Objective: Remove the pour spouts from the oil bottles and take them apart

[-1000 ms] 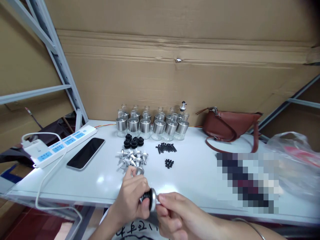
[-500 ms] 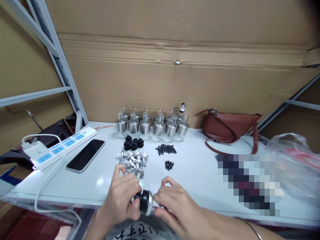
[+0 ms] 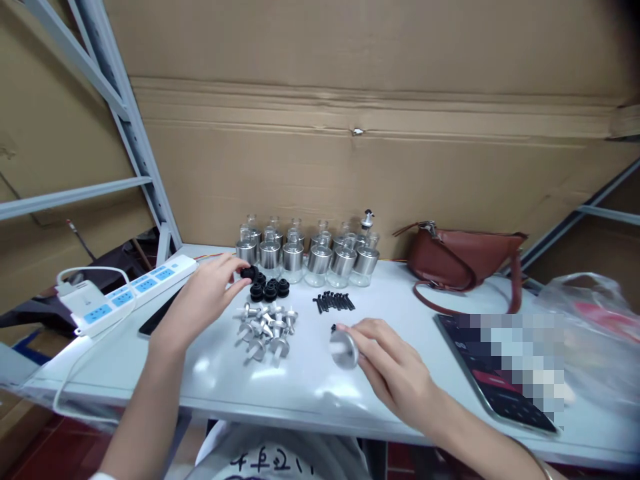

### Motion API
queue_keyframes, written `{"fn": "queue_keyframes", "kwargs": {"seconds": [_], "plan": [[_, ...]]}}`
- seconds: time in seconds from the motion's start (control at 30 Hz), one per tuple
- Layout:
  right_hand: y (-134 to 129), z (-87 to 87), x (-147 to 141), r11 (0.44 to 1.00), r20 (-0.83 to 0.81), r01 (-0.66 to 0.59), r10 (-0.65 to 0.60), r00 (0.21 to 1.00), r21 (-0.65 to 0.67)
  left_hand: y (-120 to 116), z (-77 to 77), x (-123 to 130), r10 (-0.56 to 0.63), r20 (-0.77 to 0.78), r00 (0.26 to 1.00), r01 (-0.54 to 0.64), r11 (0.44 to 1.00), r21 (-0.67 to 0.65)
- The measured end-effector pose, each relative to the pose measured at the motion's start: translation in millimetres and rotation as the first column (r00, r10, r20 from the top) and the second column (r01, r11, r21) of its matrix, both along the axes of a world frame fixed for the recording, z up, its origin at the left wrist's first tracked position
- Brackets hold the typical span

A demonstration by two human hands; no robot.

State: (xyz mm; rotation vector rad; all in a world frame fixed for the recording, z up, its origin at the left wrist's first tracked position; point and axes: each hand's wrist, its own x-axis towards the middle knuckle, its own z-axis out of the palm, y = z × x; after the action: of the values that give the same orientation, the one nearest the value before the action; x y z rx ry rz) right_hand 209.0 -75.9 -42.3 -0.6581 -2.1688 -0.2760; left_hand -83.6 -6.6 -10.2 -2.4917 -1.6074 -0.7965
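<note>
My left hand (image 3: pixel 213 290) reaches over the near side of the bottles, with thumb and fingertips closed on a ribbed black stopper (image 3: pixel 247 273). That stopper is at the edge of a small pile of black stoppers (image 3: pixel 271 289). Below the pile lie several silver metal pourer spouts (image 3: pixel 265 327) in a heap. My right hand (image 3: pixel 395 360) holds another metal pourer spout (image 3: pixel 344 351), its round disc facing left. Its fingers hide most of the tiny black caps (image 3: pixel 334 327). Short black tubes (image 3: pixel 334 301) lie in a row farther back.
Glass bottles with metal sleeves (image 3: pixel 319 261) stand in two rows, one topped by a pourer (image 3: pixel 368 219). On the left are a power strip (image 3: pixel 135 293) and a phone (image 3: pixel 159 313). A brown handbag (image 3: pixel 465 260), a tablet-like device (image 3: pixel 493 380) and a plastic bag (image 3: pixel 590 333) are on the right.
My hands were together at the table's front edge, holding a black stopper against a metal spout. Now the left is at the stopper pile, and the right has moved forward over the table with a spout.
</note>
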Motion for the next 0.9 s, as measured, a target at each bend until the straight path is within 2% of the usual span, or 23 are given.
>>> {"fn": "queue_keyframes", "kwargs": {"seconds": [0.1, 0.2, 0.27, 0.4, 0.6, 0.9], "plan": [[26, -1.0, -1, 1.0, -0.086, 0.01, -0.009, 0.996, 0.006, 33, -3.0, -3, -0.083, -0.162, 0.983, 0.061, 0.989, -0.136], [51, 0.6, -7, 0.999, -0.13, 0.029, -0.027, 0.991, 0.017, 58, -13.7, -5, -0.129, -0.225, 0.966, 0.077, 0.972, -0.224], [63, 1.1, -13, 0.999, -0.144, 0.032, -0.029, 0.989, 0.024, 66, -21.5, -5, -0.155, -0.226, 0.962, 0.096, 0.962, -0.254], [76, -5.4, -18, 0.999, -0.166, 0.053, -0.05, 0.985, 0.014, 68, -30.2, -4, -0.139, -0.193, 0.971, 0.09, 0.966, -0.241], [79, -20.3, -10, 0.999, -0.062, 0.029, -0.026, 0.998, 0.043, 61, -30.9, -4, -0.122, -0.156, 0.98, 0.085, 0.97, -0.227], [75, -23.6, -10, 0.998, 0.056, 0.014, -0.017, 0.998, 0.058, 59, -36.0, 2, -0.141, -0.145, 0.979, 0.109, 0.972, -0.209]]}}
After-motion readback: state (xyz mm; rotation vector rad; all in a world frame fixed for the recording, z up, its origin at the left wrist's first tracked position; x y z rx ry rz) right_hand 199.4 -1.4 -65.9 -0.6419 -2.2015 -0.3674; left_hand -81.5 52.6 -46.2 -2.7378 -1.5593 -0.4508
